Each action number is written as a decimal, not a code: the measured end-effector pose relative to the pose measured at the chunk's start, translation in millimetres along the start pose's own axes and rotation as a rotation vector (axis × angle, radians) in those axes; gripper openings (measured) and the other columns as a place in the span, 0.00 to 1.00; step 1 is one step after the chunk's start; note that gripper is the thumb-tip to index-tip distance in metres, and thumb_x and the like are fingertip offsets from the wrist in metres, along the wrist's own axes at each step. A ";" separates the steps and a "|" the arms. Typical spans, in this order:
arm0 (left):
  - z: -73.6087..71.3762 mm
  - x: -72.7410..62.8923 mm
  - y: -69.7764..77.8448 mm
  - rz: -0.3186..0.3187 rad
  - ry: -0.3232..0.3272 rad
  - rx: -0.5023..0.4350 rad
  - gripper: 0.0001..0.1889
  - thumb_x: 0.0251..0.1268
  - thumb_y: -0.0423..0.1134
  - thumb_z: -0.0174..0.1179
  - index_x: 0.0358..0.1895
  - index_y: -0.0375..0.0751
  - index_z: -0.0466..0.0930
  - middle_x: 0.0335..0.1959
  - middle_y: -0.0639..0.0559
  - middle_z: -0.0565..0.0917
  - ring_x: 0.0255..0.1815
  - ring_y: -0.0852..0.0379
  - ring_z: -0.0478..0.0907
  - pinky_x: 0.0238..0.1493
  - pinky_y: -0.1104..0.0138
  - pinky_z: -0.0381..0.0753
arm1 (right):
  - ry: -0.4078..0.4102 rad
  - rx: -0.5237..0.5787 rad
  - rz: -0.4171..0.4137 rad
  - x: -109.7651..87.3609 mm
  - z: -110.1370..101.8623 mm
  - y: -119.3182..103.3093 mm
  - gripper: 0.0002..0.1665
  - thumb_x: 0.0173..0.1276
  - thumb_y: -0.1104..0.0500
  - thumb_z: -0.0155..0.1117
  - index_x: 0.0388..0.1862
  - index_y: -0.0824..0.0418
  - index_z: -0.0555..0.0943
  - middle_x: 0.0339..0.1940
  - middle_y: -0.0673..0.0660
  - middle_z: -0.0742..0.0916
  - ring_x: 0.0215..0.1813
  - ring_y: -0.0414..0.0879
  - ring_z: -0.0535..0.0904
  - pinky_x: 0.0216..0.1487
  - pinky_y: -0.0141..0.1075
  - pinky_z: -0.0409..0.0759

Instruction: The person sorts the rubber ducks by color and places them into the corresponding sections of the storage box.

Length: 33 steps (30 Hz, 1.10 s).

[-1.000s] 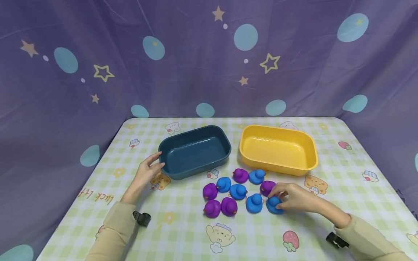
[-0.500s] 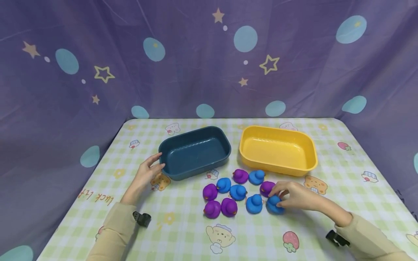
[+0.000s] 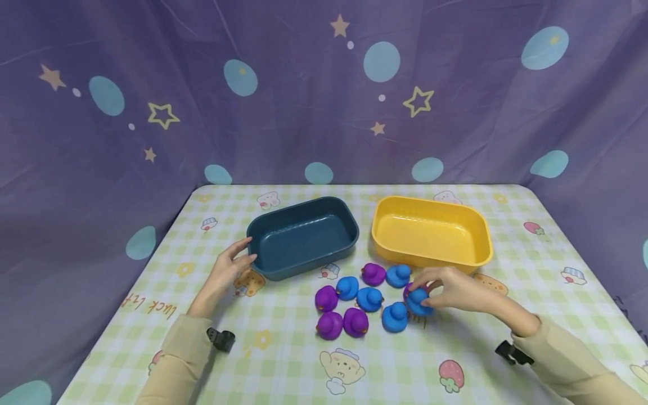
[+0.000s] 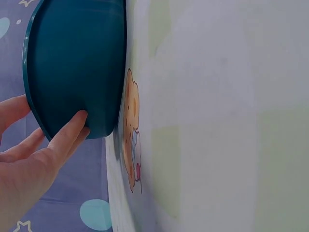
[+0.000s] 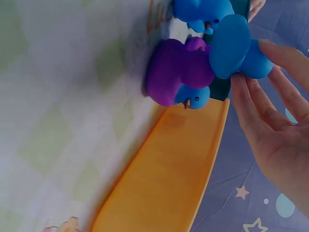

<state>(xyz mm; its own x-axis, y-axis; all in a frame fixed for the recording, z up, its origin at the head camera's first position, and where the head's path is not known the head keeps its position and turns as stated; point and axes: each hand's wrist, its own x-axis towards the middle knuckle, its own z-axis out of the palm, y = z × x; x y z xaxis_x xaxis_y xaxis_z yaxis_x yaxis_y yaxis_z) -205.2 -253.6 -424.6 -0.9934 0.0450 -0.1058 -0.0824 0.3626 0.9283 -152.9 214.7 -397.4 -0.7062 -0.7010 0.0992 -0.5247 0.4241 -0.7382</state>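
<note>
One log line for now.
left hand: touching teal tray | right hand: holding blue duck off table | yellow tray: untouched

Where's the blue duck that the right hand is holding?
In the head view, that blue duck is right of centre, pinched in the right hand, in front of the yellow tub and partly hiding a purple duck.

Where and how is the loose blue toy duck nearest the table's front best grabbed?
Probably by its rounded head, pinched from above: the blue toy duck sits upright, its head rising above the wider body, with a purple toy duck to its left.
</note>
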 end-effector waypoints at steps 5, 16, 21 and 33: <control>0.3 -0.6 1.2 -0.005 -0.002 -0.003 0.30 0.63 0.39 0.52 0.67 0.42 0.53 0.67 0.38 0.52 0.59 0.43 0.65 0.52 0.59 0.72 | -0.014 -0.021 -0.005 6.8 -5.9 -4.3 0.14 0.52 0.64 0.66 0.40 0.60 0.81 0.40 0.49 0.82 0.41 0.38 0.77 0.41 0.33 0.78; 0.5 -0.3 1.0 -0.003 -0.001 -0.009 0.30 0.63 0.38 0.52 0.67 0.41 0.53 0.67 0.37 0.52 0.60 0.43 0.64 0.53 0.58 0.70 | -0.018 -0.017 0.021 30.4 -12.3 -12.5 0.13 0.52 0.65 0.66 0.39 0.58 0.81 0.38 0.50 0.82 0.38 0.42 0.79 0.39 0.38 0.79; 0.8 -0.5 1.5 -0.013 -0.002 -0.014 0.30 0.63 0.37 0.52 0.67 0.42 0.53 0.67 0.38 0.52 0.60 0.43 0.64 0.54 0.56 0.69 | -0.023 0.006 0.009 43.2 -14.6 -15.3 0.13 0.52 0.66 0.65 0.39 0.58 0.81 0.38 0.50 0.82 0.39 0.43 0.79 0.41 0.36 0.79; -0.1 -2.2 3.2 -0.008 -0.006 -0.013 0.30 0.63 0.38 0.51 0.67 0.40 0.53 0.67 0.37 0.52 0.60 0.43 0.63 0.53 0.59 0.70 | -0.010 0.009 -0.010 78.7 -18.2 -24.9 0.15 0.52 0.67 0.65 0.41 0.62 0.81 0.40 0.54 0.83 0.40 0.44 0.79 0.42 0.36 0.78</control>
<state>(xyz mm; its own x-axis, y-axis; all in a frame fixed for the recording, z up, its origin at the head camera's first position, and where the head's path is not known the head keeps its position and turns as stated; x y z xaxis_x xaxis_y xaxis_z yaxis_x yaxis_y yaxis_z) -203.3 -252.7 -421.4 -0.9922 0.0475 -0.1154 -0.0916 0.3511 0.9319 -204.1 159.4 -359.0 -0.6960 -0.7110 0.1003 -0.5274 0.4114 -0.7434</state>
